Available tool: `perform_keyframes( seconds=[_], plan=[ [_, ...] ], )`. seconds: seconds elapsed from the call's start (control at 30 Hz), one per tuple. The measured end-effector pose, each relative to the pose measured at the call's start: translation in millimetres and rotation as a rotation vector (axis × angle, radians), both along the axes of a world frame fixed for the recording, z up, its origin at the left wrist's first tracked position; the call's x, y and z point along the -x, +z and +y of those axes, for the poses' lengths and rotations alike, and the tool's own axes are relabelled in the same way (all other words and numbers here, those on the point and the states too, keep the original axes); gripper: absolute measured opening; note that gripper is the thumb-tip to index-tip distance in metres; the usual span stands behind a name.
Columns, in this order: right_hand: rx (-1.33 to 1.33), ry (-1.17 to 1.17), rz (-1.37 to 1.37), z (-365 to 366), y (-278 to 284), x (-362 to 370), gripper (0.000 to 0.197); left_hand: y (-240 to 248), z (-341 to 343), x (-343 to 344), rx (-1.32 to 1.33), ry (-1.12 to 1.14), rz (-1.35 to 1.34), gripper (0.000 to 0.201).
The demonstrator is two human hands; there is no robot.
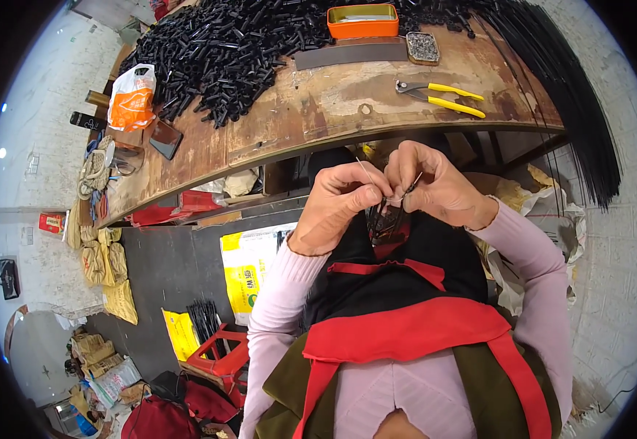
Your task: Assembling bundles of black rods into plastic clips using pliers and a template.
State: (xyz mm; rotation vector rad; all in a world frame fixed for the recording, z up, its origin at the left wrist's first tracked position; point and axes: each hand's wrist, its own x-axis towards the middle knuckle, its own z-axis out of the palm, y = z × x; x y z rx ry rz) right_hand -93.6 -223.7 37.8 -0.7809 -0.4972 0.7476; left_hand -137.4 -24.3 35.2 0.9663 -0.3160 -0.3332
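Observation:
In front of my lap, just off the table's near edge, both hands meet with fingertips almost touching. My left hand (333,208) pinches a thin pale wire (363,170) that sticks up past its thumb and forefinger. Closed in a pinch beside it, my right hand (439,186) grips a small dark piece (415,181) whose kind is too small to tell. Between the fingertips a few thin dark and pale bits show, mostly hidden by the fingers. A pair of yellow-handled pliers (446,97) lies on the wooden table beyond my right hand.
A big heap of short black tubular parts (223,55) covers the back of the wooden table (274,121). Near it are an orange box (363,28), a small tray of metal bits (423,48), a grey strip (351,55) and a phone (165,139). Long black rods (564,80) hang off the right end.

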Motion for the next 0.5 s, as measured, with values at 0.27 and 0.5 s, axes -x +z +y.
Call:
perform_keyframes(
  seconds=[0.27,0.5],
  plan=[
    [0.189,-0.271,-0.158,-13,26,14,0.024,35,-16,6,-0.303,0.183,0.040,0.009],
    [0.278,-0.455,-0.387,-22,22,19,0.025,6,-14,6,-0.218,0.067,0.045,0.010]
  ],
)
